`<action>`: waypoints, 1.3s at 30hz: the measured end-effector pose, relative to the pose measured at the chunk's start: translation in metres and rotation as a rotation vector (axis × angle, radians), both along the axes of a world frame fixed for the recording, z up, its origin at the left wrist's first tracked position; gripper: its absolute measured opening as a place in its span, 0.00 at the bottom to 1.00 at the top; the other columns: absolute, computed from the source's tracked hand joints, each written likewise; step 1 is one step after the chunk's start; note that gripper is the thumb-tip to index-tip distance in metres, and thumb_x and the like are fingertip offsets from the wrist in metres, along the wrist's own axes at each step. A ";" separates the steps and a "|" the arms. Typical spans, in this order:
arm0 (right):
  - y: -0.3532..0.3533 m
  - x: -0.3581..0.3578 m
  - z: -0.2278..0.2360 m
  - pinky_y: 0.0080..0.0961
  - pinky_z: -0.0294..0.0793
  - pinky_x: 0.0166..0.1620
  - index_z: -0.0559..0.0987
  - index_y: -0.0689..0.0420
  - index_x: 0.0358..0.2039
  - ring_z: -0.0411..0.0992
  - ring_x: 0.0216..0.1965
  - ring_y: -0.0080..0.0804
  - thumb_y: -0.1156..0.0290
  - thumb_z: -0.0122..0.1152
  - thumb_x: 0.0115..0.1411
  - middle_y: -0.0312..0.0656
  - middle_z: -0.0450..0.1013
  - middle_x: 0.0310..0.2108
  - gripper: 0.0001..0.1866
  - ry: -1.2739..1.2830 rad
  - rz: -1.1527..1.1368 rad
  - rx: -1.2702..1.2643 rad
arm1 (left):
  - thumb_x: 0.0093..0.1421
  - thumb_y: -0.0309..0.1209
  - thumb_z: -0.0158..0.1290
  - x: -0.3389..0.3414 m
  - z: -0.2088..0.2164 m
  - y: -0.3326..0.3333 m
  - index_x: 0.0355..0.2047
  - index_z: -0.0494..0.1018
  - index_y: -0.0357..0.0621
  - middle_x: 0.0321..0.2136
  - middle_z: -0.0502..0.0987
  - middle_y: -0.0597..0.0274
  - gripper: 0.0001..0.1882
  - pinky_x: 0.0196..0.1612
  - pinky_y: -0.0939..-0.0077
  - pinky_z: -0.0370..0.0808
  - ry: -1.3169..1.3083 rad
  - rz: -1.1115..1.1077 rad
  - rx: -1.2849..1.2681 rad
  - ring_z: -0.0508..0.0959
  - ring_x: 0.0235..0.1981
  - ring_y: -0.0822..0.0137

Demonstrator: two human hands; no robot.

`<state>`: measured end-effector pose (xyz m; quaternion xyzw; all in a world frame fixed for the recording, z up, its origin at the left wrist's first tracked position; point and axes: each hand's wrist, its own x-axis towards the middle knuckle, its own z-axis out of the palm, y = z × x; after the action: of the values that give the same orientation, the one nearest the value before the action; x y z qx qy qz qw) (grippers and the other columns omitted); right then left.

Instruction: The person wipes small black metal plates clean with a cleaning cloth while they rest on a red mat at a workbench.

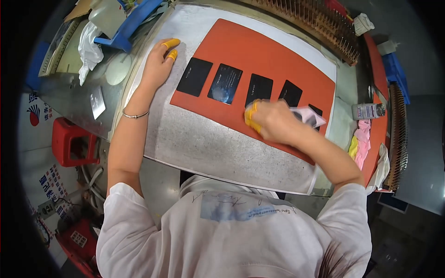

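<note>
My right hand (276, 121), with yellow finger cots on its fingertips, is closed on a pale pink cloth (308, 116) that sticks out at its right side. It presses low over the orange-red mat (273, 41), covering the lower end of a black card (259, 87). Several such cards lie in a row there: a matte one (194, 77) at the left, a shinier one (225, 84) beside it, another (291, 92) beyond my hand. My left hand (158, 64) rests open on the grey board (199, 134), left of the mat, with yellow cots on thumb and forefinger.
Spiky wooden racks (320, 23) border the far edge and the right side. A clear bottle (368, 111) stands at the right above pink cloths (363, 139). At the left are a blue tray (132, 28), a loose silver card (97, 103) and a red stool (69, 139).
</note>
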<state>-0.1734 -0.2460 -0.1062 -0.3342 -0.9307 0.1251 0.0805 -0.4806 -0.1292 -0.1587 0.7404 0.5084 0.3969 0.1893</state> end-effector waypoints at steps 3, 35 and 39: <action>-0.035 0.034 0.028 0.28 0.72 0.28 0.75 0.59 0.24 0.73 0.28 0.37 0.78 0.59 0.44 0.40 0.73 0.29 0.05 0.208 -0.152 0.074 | 0.53 0.21 0.46 0.009 0.000 0.003 0.42 0.71 0.34 0.44 0.70 0.53 0.15 0.48 0.74 0.67 -0.036 -0.047 -0.012 0.71 0.45 0.57; -0.025 0.315 0.102 0.31 0.70 0.37 0.74 0.60 0.40 0.72 0.32 0.42 0.74 0.52 0.57 0.47 0.73 0.36 0.10 -0.338 -1.090 0.438 | 0.53 0.21 0.48 0.009 0.001 0.001 0.40 0.72 0.35 0.43 0.71 0.55 0.13 0.42 0.76 0.70 0.060 0.022 0.034 0.73 0.39 0.61; -0.030 0.204 0.077 0.19 0.69 0.36 0.76 0.62 0.36 0.70 0.31 0.22 0.74 0.56 0.56 0.39 0.74 0.31 0.08 0.221 -0.978 0.166 | 0.53 0.22 0.48 0.003 0.002 -0.005 0.41 0.72 0.35 0.44 0.71 0.54 0.14 0.44 0.75 0.70 0.071 0.068 0.021 0.72 0.43 0.59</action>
<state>0.0305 -0.2764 -0.0292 -0.7080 -0.6582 0.0332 0.2539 -0.4779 -0.1346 -0.1570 0.7384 0.5353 0.3817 0.1498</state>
